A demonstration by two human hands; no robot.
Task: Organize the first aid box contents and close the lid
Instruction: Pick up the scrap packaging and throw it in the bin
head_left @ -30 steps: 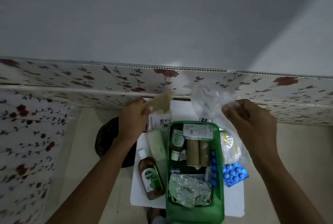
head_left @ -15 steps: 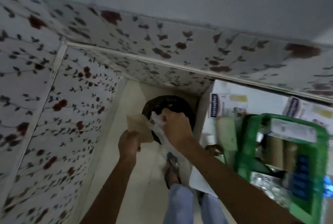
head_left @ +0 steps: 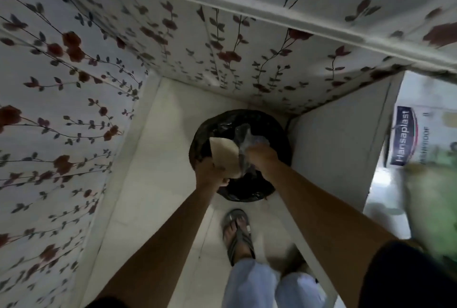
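Observation:
Over a round bin lined with a black bag point(head_left: 277, 134), my left hand point(head_left: 210, 174) grips a tan paper wrapper point(head_left: 223, 155). Close beside it, my right hand point(head_left: 262, 156) is closed on a crumpled clear plastic bag point(head_left: 243, 139). Both pieces hang above the bin's opening. At the far right edge a Hansaplast box point(head_left: 404, 134) lies on the white table point(head_left: 341, 139), and a blurred green shape point(head_left: 435, 208), probably the first aid box, shows below it. The box's contents are out of view.
Floral-patterned walls point(head_left: 61, 109) close in on the left and the back. The floor is pale tile point(head_left: 153, 159). My sandalled foot point(head_left: 238, 233) stands just in front of the bin. The white table's side panel rises right of the bin.
The view has swung further left and down towards the bin. Both hands have moved with the wrapper and the plastic bag until they are over the bin's opening.

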